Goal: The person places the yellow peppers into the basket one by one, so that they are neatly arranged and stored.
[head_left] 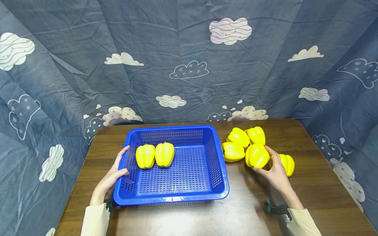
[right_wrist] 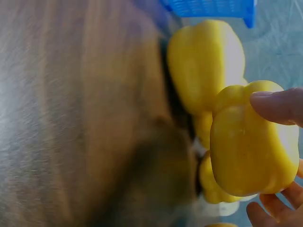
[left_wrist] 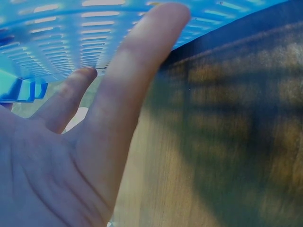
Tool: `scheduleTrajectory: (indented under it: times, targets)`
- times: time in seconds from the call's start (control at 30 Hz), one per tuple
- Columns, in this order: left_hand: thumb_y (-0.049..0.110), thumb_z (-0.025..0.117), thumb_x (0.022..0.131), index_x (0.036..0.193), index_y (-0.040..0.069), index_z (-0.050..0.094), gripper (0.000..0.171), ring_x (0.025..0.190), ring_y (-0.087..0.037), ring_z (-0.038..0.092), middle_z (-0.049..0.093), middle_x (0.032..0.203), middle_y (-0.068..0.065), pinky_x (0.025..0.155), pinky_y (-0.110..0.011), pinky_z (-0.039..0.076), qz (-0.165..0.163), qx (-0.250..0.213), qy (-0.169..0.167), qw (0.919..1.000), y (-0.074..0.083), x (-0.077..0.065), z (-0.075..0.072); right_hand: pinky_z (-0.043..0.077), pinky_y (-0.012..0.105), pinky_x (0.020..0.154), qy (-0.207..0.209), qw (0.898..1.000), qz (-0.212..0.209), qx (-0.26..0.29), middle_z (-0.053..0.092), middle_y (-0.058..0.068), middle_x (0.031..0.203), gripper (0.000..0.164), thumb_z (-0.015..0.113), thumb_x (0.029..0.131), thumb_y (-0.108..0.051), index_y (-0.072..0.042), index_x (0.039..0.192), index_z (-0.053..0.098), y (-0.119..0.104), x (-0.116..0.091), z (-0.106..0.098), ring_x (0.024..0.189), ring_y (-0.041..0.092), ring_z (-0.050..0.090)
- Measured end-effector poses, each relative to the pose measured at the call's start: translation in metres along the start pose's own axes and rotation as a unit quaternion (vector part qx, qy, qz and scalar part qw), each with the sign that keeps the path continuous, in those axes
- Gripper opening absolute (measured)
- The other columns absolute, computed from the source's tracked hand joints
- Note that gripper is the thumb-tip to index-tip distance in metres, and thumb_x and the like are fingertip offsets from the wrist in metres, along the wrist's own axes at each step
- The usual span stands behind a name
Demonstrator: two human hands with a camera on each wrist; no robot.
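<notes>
My left hand (head_left: pixel 113 173) holds the left rim of a blue plastic basket (head_left: pixel 174 199), thumb and a finger reaching over the edge. In the left wrist view, the thumb (left_wrist: pixel 137 71) stretches in front of the slotted blue wall. Two yellow bell peppers, one at the left (head_left: pixel 145 156) and one beside it (head_left: pixel 164 154), stand in the basket's left part. To the basket's right, my right hand (head_left: pixel 276 172) grips another yellow bell pepper (head_left: pixel 257 156) between thumb and fingers. The right wrist view shows that pepper (right_wrist: pixel 255 142) with the thumb pressed on its lobed end.
Beyond the gripped pepper lie more yellow bell peppers, one nearest the basket (head_left: pixel 233 151), one behind it (head_left: pixel 238 137) and one at the back (head_left: pixel 256 134). Another pepper (head_left: pixel 287 165) sits partly behind the right hand. A cloud-patterned dark cloth (head_left: pixel 189 95) hangs behind the wooden table (head_left: pixel 316 183).
</notes>
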State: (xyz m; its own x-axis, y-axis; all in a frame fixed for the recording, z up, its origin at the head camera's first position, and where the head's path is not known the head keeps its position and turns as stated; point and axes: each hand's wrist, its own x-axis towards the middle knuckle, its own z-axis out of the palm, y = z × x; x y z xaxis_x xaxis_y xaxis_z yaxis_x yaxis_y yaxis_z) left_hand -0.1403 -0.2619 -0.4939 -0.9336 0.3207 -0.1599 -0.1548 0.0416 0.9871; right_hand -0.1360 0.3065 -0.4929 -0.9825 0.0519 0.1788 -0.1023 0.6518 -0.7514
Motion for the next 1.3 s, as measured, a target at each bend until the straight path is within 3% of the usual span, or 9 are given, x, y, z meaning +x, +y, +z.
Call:
scheduleTrajectory:
  times: [0.27, 0.63, 0.73, 0.87, 1.03, 1.2, 1.3]
  targets:
    - [-0.004, 0.043, 0.077, 0.152, 0.03, 0.007, 0.09, 0.126, -0.049, 0.023, 0.001, 0.152, -0.019, 0.086, -0.049, 0.041, 0.006, -0.014, -0.003, 0.9999, -0.001, 0.001, -0.001, 0.027, 0.063, 0.098, -0.009, 1.0, 0.009, 0.019, 0.026, 0.03, 0.141, 0.097, 0.079, 0.072, -0.004, -0.002, 0.149, 0.021, -0.021, 0.002, -0.009, 0.126, 0.049, 0.029]
    - [-0.003, 0.044, 0.078, 0.152, 0.031, 0.007, 0.089, 0.127, -0.05, 0.021, -0.001, 0.153, -0.019, 0.086, -0.051, 0.041, 0.004, -0.023, -0.009, 0.9997, -0.002, 0.0, 0.0, 0.022, 0.061, 0.102, -0.013, 0.998, -0.048, 0.028, 0.031, 0.025, 0.143, 0.095, 0.082, 0.069, -0.005, -0.007, 0.148, 0.03, -0.049, 0.006, -0.008, 0.129, 0.045, 0.029]
    - [-0.003, 0.044, 0.078, 0.152, 0.031, 0.006, 0.09, 0.128, -0.049, 0.02, -0.002, 0.153, -0.019, 0.087, -0.051, 0.04, 0.003, -0.02, -0.009, 0.9998, -0.001, 0.0, 0.0, 0.023, 0.047, 0.106, -0.019, 0.997, -0.064, 0.031, 0.033, 0.023, 0.142, 0.094, 0.082, 0.068, -0.005, -0.008, 0.148, 0.032, -0.058, 0.007, -0.007, 0.128, 0.042, 0.031]
    - [-0.004, 0.043, 0.078, 0.152, 0.03, 0.006, 0.09, 0.128, -0.05, 0.021, -0.001, 0.153, -0.019, 0.087, -0.051, 0.04, 0.007, -0.013, -0.007, 0.9999, -0.001, 0.0, 0.0, 0.025, 0.022, 0.1, -0.033, 0.995, -0.08, 0.042, 0.035, 0.02, 0.142, 0.093, 0.082, 0.069, -0.004, -0.009, 0.148, 0.033, -0.072, 0.009, -0.005, 0.126, 0.037, 0.034]
    - [-0.004, 0.043, 0.078, 0.152, 0.03, 0.006, 0.09, 0.128, -0.05, 0.021, -0.002, 0.153, -0.019, 0.087, -0.051, 0.04, 0.01, -0.007, -0.005, 0.9999, -0.001, 0.0, 0.0, 0.029, 0.008, 0.092, -0.051, 0.992, -0.103, 0.058, 0.036, 0.019, 0.145, 0.092, 0.083, 0.068, -0.004, -0.007, 0.146, 0.035, -0.089, 0.013, 0.0, 0.122, 0.034, 0.04]
    - [-0.003, 0.044, 0.078, 0.152, 0.03, 0.006, 0.089, 0.127, -0.05, 0.021, -0.002, 0.153, -0.019, 0.086, -0.052, 0.04, 0.01, -0.009, -0.005, 0.9999, -0.002, 0.001, 0.0, 0.029, 0.01, 0.093, -0.075, 0.989, -0.114, 0.054, 0.036, 0.019, 0.143, 0.09, 0.084, 0.068, -0.005, -0.007, 0.145, 0.036, -0.103, 0.018, 0.006, 0.125, 0.035, 0.039]
    - [-0.002, 0.044, 0.078, 0.152, 0.03, 0.007, 0.089, 0.127, -0.05, 0.022, -0.001, 0.153, -0.019, 0.086, -0.052, 0.041, 0.011, -0.009, -0.004, 0.9999, -0.002, 0.001, -0.001, 0.034, 0.019, 0.096, -0.088, 0.988, -0.121, 0.051, 0.037, 0.019, 0.143, 0.09, 0.084, 0.067, -0.005, -0.006, 0.144, 0.037, -0.11, 0.02, 0.011, 0.126, 0.035, 0.038]
